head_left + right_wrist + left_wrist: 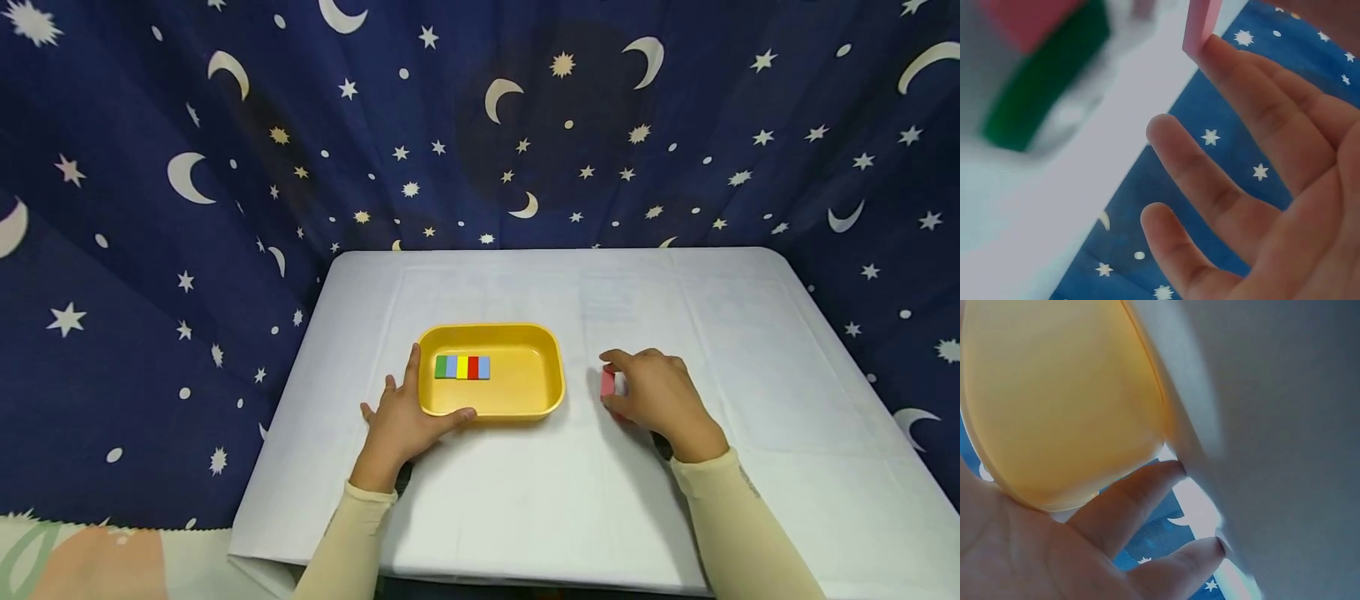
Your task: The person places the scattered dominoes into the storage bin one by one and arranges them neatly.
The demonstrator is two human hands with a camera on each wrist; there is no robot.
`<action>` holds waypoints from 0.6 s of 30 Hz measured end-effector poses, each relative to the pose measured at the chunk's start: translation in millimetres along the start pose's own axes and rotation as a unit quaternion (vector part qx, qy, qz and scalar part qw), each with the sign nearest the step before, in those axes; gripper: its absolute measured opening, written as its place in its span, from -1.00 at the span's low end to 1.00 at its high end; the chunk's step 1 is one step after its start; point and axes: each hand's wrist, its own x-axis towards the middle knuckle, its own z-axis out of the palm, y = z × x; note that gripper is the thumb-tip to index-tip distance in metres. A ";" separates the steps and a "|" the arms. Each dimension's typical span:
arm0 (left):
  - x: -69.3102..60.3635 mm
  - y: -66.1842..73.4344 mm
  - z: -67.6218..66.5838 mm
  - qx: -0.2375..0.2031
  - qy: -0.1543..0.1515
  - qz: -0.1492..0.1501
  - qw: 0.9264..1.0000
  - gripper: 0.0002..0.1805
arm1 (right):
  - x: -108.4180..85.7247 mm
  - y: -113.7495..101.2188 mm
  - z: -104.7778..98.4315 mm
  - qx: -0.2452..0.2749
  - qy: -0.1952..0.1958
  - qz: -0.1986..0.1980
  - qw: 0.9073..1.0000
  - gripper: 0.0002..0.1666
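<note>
Inside the yellow tray (525, 416), a row of several small coloured blocks (462, 367) runs green, blue, yellow, red, blue. My left hand (402, 423) rests at the tray's near left corner, thumb on the near rim and index finger along the left side. In the left wrist view, straight, spread fingers (1135, 503) touch the cloth beside the tray's wall. To the right of the tray, my right hand (660, 396) pinches a pink block (1200, 25). Blurred in the right wrist view are a green piece (1047, 81) and another pink piece beside it.
White cloth covers the table (555, 500). A dark blue curtain (465, 100) with moons and stars hangs behind the table and at both sides. A patterned fabric (112, 558) shows at the lower left.
</note>
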 end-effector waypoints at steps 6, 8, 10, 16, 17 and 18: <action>0.8 0.0 0.8 -0.008 -0.003 -0.005 1.000 0.63 | 14.1 -11.3 -14.7 0.004 0.009 -0.009 1.000 -0.30; 0.2 -0.1 0.6 -0.011 -0.003 -0.006 1.000 0.63 | 18.1 -14.0 -17.6 0.003 0.014 -0.015 1.000 -0.30; -0.2 -0.2 0.2 -0.013 -0.003 -0.006 1.000 0.64 | 21.7 -16.4 -20.1 0.003 0.019 -0.021 1.000 -0.33; -1.5 0.9 -1.0 -0.015 -0.010 -0.006 1.000 0.64 | 32.0 -24.4 -29.6 0.007 0.028 -0.030 0.999 -0.39; -1.7 1.1 -1.2 -0.016 -0.011 -0.007 1.000 0.64 | 34.2 -26.3 -31.5 0.007 0.029 -0.032 0.999 -0.39; -1.7 1.2 -1.3 -0.018 -0.012 -0.008 1.000 0.64 | 36.5 -28.5 -33.4 0.006 0.031 -0.035 0.999 -0.39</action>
